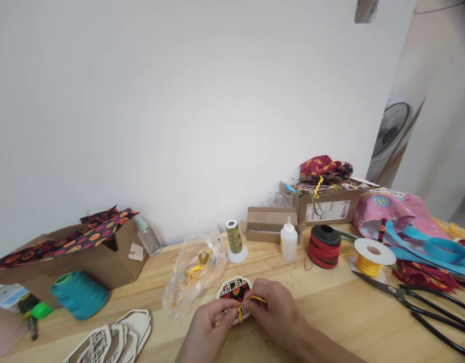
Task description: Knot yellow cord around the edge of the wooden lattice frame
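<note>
A cut-out wooden ornament (236, 289) with dark, red-patterned fabric inside lies on the table in front of me. Over its lower part, my left hand (213, 322) is closed in a pinch on a yellow cord (240, 315). My right hand (272, 307) also pinches this cord, and a strand of it sticks out beside the fingers. Both sets of fingertips nearly meet, so the exact spot where the cord is gripped is partly hidden. The hands cover the ornament's lower edge.
A plastic bag (194, 277) with yellow cord and a bell lies behind my left hand. Around stand a green thread spool (233, 239), a glue bottle (289, 242), a red cord cone (324, 247) and a yellow cord spool (370, 257). Black scissors (401, 292) lie right, wooden cut-outs (115, 338) left.
</note>
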The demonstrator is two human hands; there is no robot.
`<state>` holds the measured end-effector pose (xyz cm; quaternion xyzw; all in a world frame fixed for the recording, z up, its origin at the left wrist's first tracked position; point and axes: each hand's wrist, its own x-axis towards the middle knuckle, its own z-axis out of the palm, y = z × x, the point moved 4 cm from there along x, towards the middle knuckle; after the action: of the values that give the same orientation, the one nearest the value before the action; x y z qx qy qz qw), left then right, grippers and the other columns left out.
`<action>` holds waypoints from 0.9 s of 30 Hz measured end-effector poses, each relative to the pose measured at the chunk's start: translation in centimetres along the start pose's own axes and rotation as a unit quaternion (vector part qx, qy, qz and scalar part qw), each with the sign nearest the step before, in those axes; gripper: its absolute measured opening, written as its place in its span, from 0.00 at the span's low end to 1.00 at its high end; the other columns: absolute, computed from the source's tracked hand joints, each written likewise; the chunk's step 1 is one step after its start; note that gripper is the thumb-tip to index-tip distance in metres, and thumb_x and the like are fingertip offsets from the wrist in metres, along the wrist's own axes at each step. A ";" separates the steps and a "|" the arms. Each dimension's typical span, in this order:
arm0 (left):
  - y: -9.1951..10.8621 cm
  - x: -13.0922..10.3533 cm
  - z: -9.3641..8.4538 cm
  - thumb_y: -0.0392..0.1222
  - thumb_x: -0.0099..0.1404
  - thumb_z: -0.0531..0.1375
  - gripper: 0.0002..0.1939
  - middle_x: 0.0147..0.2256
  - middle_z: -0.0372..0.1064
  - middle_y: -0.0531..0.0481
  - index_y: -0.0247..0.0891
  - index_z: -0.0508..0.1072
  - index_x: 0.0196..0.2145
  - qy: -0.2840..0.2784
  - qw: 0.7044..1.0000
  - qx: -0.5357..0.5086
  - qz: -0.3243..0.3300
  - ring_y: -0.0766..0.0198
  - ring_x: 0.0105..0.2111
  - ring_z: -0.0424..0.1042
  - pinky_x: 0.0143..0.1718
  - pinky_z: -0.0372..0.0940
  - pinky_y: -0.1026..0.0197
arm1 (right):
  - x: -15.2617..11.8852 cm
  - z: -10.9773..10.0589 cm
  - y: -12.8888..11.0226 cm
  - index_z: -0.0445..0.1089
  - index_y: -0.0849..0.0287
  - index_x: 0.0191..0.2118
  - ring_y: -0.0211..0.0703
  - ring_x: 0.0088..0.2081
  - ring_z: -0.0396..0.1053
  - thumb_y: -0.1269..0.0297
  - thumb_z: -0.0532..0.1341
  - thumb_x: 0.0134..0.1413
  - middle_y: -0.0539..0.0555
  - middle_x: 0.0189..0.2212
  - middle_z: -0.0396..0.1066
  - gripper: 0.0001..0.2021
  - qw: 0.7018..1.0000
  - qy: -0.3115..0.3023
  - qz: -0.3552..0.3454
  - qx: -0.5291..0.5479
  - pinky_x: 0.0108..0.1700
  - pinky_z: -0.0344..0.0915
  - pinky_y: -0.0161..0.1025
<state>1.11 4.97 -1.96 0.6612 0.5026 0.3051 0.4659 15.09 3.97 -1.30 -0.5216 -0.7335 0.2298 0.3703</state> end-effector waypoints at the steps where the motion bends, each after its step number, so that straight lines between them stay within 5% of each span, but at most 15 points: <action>1: 0.0 0.0 0.0 0.42 0.52 0.56 0.11 0.30 0.74 0.47 0.35 0.73 0.29 0.001 1.000 0.003 0.001 0.60 0.31 0.70 0.33 0.62 0.65 | 0.0 0.0 0.0 0.70 0.53 0.27 0.32 0.27 0.62 0.64 0.56 0.48 0.46 0.23 0.66 0.06 1.000 0.003 0.000 -0.003 0.27 0.52 0.27; 27: -0.3 -0.1 -0.2 0.46 0.53 0.54 0.14 0.24 0.71 0.50 0.33 0.73 0.27 0.011 1.000 0.014 -0.014 0.63 0.27 0.67 0.27 0.59 0.68 | -0.1 0.0 -0.3 0.71 0.55 0.26 0.34 0.26 0.62 0.67 0.54 0.48 0.49 0.23 0.66 0.08 1.000 -0.002 -0.005 0.001 0.28 0.54 0.29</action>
<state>0.83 4.95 -2.12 0.6572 0.5208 0.2989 0.4556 14.96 3.82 -1.12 -0.5169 -0.7367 0.2299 0.3705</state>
